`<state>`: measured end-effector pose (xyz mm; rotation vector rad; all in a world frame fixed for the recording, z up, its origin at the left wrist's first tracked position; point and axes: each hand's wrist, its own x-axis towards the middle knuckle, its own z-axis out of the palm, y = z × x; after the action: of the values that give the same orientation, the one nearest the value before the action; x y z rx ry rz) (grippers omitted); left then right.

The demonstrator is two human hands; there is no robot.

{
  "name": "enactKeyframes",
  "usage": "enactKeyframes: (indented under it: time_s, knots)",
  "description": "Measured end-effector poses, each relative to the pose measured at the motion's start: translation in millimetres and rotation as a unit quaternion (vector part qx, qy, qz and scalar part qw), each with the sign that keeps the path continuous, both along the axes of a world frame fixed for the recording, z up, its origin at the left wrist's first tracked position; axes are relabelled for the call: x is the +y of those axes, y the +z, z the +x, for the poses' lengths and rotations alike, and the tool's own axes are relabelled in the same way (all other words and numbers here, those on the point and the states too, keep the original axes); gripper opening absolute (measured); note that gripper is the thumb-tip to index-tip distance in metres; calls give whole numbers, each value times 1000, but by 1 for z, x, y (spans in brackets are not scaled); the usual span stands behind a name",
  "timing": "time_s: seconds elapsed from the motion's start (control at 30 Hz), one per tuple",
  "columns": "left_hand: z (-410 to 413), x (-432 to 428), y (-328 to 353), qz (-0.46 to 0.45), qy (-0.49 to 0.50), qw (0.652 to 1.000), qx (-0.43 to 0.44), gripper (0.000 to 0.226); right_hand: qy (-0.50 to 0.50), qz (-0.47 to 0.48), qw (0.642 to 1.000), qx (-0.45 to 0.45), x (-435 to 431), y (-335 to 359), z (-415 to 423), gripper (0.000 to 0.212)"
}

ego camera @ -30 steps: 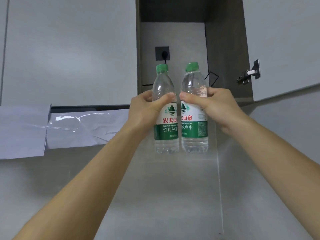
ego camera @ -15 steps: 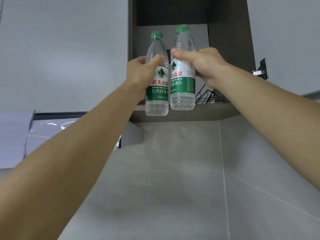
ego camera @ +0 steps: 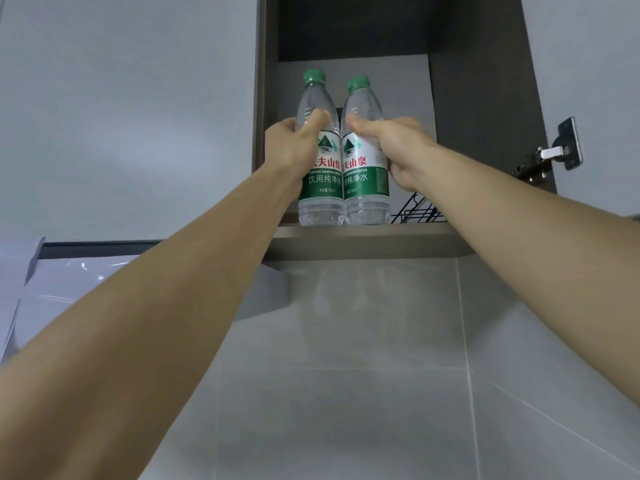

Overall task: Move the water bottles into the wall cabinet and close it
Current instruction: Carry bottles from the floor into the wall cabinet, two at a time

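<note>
Two clear water bottles with green caps and green-white labels stand upright side by side inside the open wall cabinet (ego camera: 363, 237), at the front of its bottom shelf. My left hand (ego camera: 294, 147) is wrapped around the left bottle (ego camera: 320, 181) at its shoulder. My right hand (ego camera: 398, 147) grips the right bottle (ego camera: 365, 181) at the same height. The bottles' bases are at the level of the shelf; whether they rest on it I cannot tell. The cabinet door (ego camera: 595, 64) hangs open at the right, its hinge (ego camera: 550, 154) showing.
A black wire rack (ego camera: 415, 213) sits on the shelf just right of the bottles. Closed grey cabinet fronts (ego camera: 131, 116) fill the left. A range hood (ego camera: 86, 271) juts out lower left. Grey wall tiles (ego camera: 346, 375) lie below the cabinet.
Both hands have lifted the bottles from below the cabinet up and forward into it, down to the bottom shelf. The view has tilted further upward.
</note>
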<state>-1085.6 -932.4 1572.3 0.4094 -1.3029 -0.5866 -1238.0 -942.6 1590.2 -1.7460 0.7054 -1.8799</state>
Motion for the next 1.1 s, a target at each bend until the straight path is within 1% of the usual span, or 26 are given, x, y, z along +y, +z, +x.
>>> enactKeyframes:
  time_s: [0.07,0.13,0.2,0.27,0.3,0.37,0.43,0.47,0.53,0.57,0.6,0.67,0.7,0.73,0.8,0.87,0.93,1.03,1.1]
  knots:
    - [-2,-7,0,2,2,1000,-4,17,14,10,1000,-9,-6,-2,0,77]
    - [-4,-12,0,-1,13,1000,-21,19,21,13,1000,-10,-10,-6,-1,77]
    - [-5,-12,0,4,27,999,-35,32,18,7,1000,-4,-11,-10,-3,75]
    - [-4,-10,-2,9,41,998,-46,52,11,9,1000,18,-11,-14,-4,67]
    - [-4,-10,-5,12,50,997,-50,58,3,14,999,34,-11,-16,-5,64]
    - [-4,-10,-11,6,85,994,-71,58,-10,28,998,59,-9,-21,-7,62]
    - [-4,-12,-21,-10,139,985,-104,56,-35,29,995,87,-7,-24,-9,68]
    - [-3,-12,-26,-12,161,979,-121,59,-54,27,992,110,-4,-25,-9,77]
    - [2,-14,-32,-14,193,969,-154,67,-104,31,981,159,1,-29,-12,101]
    - [7,-15,-33,-13,210,962,-173,70,-126,37,974,182,4,-30,-14,105]
    - [11,-15,-35,-15,234,953,-194,73,-141,44,967,206,6,-32,-15,98]
    - [17,-12,-39,-21,281,932,-229,71,-164,58,956,234,12,-34,-19,73]
    - [19,-10,-40,-29,292,924,-244,64,-170,63,957,228,13,-35,-20,64]
    - [20,-7,-40,-33,292,922,-254,57,-168,66,960,216,15,-36,-21,60]
    - [17,-1,-38,-3,269,930,-250,49,-158,71,966,192,14,-36,-22,57]
    - [15,1,-32,49,248,937,-242,47,-162,80,967,182,13,-36,-21,51]
    - [13,-2,-27,81,231,938,-247,46,-171,92,964,179,8,-37,-21,47]
    - [8,-6,-24,108,222,936,-252,44,-177,111,962,174,1,-38,-20,56]
    - [6,-11,-24,114,222,934,-257,42,-184,113,960,178,-3,-38,-20,57]
